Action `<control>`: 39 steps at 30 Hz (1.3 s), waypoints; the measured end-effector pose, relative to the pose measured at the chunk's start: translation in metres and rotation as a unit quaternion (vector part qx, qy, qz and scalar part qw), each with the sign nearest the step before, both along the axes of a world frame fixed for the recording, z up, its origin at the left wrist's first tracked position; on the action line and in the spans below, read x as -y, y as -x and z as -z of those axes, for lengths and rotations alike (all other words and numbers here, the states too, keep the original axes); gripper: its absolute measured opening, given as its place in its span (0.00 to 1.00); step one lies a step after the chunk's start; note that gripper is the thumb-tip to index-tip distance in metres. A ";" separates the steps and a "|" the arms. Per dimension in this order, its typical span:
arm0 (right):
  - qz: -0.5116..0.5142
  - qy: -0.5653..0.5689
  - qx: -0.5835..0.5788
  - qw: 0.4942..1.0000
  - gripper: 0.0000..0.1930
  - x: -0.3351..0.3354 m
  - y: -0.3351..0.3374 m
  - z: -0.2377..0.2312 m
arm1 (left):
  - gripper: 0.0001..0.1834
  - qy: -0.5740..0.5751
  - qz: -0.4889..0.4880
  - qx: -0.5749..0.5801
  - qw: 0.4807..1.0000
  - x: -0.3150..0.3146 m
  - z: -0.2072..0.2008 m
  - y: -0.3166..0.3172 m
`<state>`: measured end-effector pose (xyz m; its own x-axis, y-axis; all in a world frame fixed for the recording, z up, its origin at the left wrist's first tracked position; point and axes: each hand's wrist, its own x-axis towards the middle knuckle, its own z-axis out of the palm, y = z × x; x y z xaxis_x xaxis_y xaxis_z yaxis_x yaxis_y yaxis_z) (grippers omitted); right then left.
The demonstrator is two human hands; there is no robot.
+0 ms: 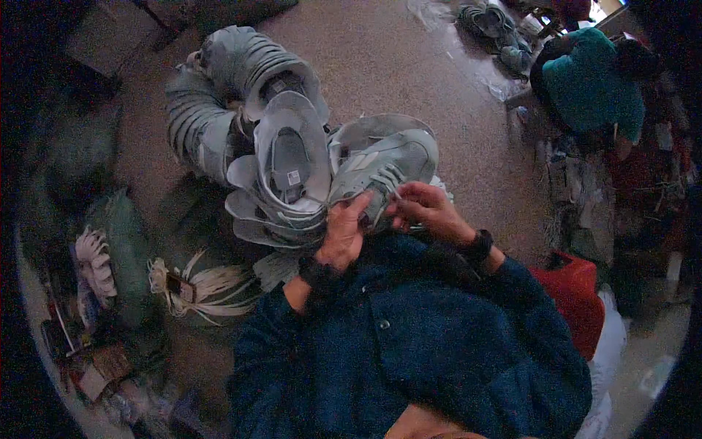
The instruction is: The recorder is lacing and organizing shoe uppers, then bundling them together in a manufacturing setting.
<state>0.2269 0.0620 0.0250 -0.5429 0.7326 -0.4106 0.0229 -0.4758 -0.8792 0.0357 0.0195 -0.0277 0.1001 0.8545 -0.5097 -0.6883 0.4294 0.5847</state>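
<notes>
While left hand [342, 235] grips grey shoe [384, 170], right hand [425, 208] fingers pinching its lace, stacked shoes [281, 164] beside

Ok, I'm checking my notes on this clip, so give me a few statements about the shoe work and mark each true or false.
1. The left hand grips a grey shoe. True.
2. The right hand rests on the floor. False: it is up at the shoe's laces.
3. More grey shoes lie stacked beyond the hands. True.
4. The bundle of pale laces lies at the person's right. False: it lies at the left.
5. A person in a teal top is far right. True.
</notes>
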 end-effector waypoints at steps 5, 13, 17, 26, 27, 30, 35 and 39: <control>0.014 0.001 0.014 1.000 0.11 -0.003 0.007 0.006 | 0.20 0.051 0.021 0.175 0.983 -0.003 0.017 0.000; 0.002 -0.042 0.038 0.998 0.09 -0.015 0.014 0.006 | 0.16 0.075 -0.007 0.171 0.982 -0.010 -0.004 -0.006; -0.027 -0.015 0.029 0.999 0.08 -0.017 0.011 -0.011 | 0.17 0.082 -0.044 0.128 0.987 -0.016 -0.015 -0.010; -0.013 -0.275 0.198 0.941 0.09 -0.017 0.021 0.015 | 0.18 0.158 -0.014 0.243 0.957 -0.021 0.002 -0.006; -0.007 -0.239 0.188 0.953 0.09 -0.018 0.023 0.011 | 0.19 0.161 -0.014 0.258 0.952 -0.021 0.001 -0.003; -0.054 -0.193 0.113 0.973 0.09 -0.028 0.016 0.015 | 0.19 0.164 -0.012 0.288 0.943 -0.018 -0.010 0.003; 0.006 -0.113 0.102 0.988 0.09 -0.023 0.020 -0.006 | 0.18 0.155 -0.010 0.248 0.956 -0.018 -0.017 0.001; 0.032 -0.240 0.171 0.955 0.08 -0.013 0.019 0.001 | 0.18 0.132 -0.023 0.249 0.959 -0.018 -0.025 -0.001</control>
<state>0.2083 0.0750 0.0244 -0.3857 0.9080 -0.1635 0.3316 -0.0289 -0.9430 0.0368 0.0376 -0.0026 0.3530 0.7115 -0.6076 -0.8758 0.4797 0.0529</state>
